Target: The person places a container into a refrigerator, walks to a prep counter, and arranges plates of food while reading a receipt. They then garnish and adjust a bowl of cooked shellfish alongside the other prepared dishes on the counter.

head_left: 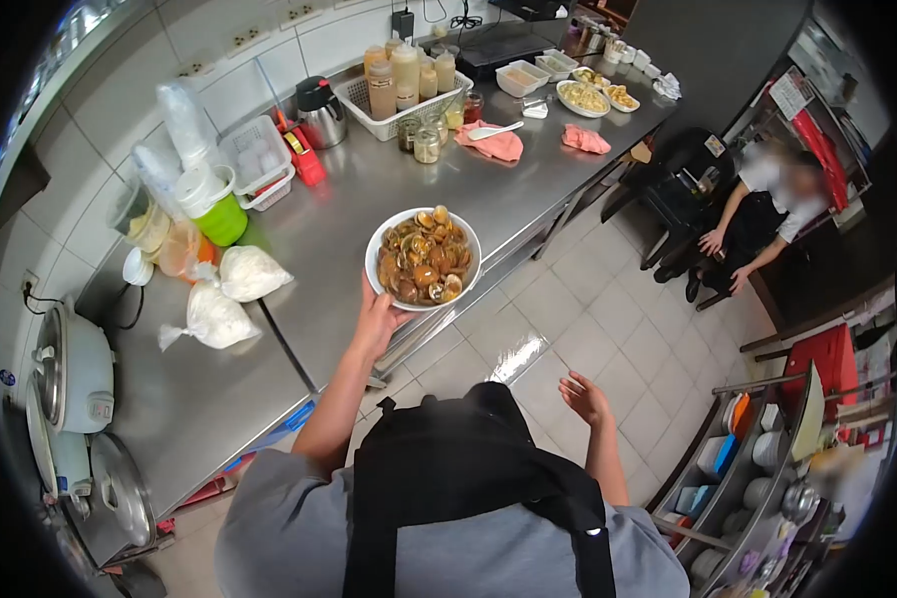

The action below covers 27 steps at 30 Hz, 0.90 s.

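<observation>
My left hand (378, 324) grips the near left side of a white bowl (372, 261), its thumb up along the side. The bowl is heaped with brown clams (424, 257), shells partly open and glossy. In this view it overlaps the front edge of the steel counter (339, 234). Away from the counter, my right hand (585, 397) hangs over the tiled floor, holding nothing, its fingers apart. Two knotted bags of white contents (254, 273) lie on the counter left of the bowl.
Squeeze bottles (405, 75) stand in a white basket behind small jars (427, 146). A white spoon (495, 130) rests on a pink cloth (498, 148). Rice cookers (80, 369) are at left. A seated person (767, 204) is at right, beyond the aisle, above a dish shelf (713, 468).
</observation>
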Available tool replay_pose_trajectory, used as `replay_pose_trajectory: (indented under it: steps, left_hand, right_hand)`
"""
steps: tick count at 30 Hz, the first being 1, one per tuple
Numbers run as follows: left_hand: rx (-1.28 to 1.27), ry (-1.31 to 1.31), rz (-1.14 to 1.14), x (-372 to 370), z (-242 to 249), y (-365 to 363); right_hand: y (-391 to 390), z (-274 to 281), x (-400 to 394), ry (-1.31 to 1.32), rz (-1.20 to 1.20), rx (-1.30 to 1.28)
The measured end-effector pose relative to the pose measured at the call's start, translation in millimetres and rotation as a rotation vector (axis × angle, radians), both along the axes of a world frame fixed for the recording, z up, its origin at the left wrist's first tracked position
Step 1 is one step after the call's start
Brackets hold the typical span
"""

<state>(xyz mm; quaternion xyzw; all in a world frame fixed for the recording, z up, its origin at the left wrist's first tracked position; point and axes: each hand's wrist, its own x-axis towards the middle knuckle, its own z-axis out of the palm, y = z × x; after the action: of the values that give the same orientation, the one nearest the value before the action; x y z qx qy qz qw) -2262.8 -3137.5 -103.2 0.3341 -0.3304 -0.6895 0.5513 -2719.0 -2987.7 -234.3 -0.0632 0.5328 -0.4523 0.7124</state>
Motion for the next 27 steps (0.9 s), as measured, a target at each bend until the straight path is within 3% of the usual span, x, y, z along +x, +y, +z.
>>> replay_pose_trajectory:
  steps: [5, 10, 12, 14, 15, 16, 18, 19, 20, 22, 23, 26, 27]
  left_hand:
    - [-0.046, 0.038, 0.072, -34, -24, -87]
    - [0.086, 0.018, 0.214, -73, -29, -140]
    - [0.125, -0.007, 0.283, -91, -21, -152]
    - [0.148, -0.018, 0.374, -108, -23, -162]
    - [0.165, -0.019, 0.403, -116, -21, -167]
    - [0.188, -0.041, 0.442, -121, -16, -169]
    - [0.227, -0.077, 0.507, -125, -11, -167]
    - [0.27, -0.138, 0.515, -125, -12, -167]
    - [0.316, -0.194, 0.524, -127, -12, -166]
    - [0.354, -0.199, 0.563, -134, -12, -165]
    - [0.375, -0.202, 0.567, -137, -12, -164]
    - [0.352, -0.062, 0.515, -146, -24, -165]
    - [0.354, -0.068, 0.513, -148, -26, -168]
  right_hand:
    - [-115, 15, -78, 0.342, 0.101, -0.046]
    - [-365, 67, -112, 0.828, 0.336, -0.258]
    - [-480, 66, -136, 1.177, 0.521, -0.587]
    - [-567, 87, -135, 1.878, 0.576, -0.703]
    - [-601, 90, -136, 1.933, 0.571, -0.818]
    - [-625, 91, -135, 1.977, 0.557, -0.938]
    - [-637, 114, -113, 2.054, 0.772, -0.541]
    - [-660, 68, -137, 2.126, 0.697, -0.802]
    - [-661, 69, -130, 2.106, 0.724, -0.829]
    - [-645, 101, -104, 2.054, 0.897, -0.618]
    - [-642, 83, -104, 2.03, 0.854, -0.852]
    - [-584, 87, -53, 1.641, 0.79, -0.99]
    - [-566, 94, -34, 1.466, 0.677, -1.16]
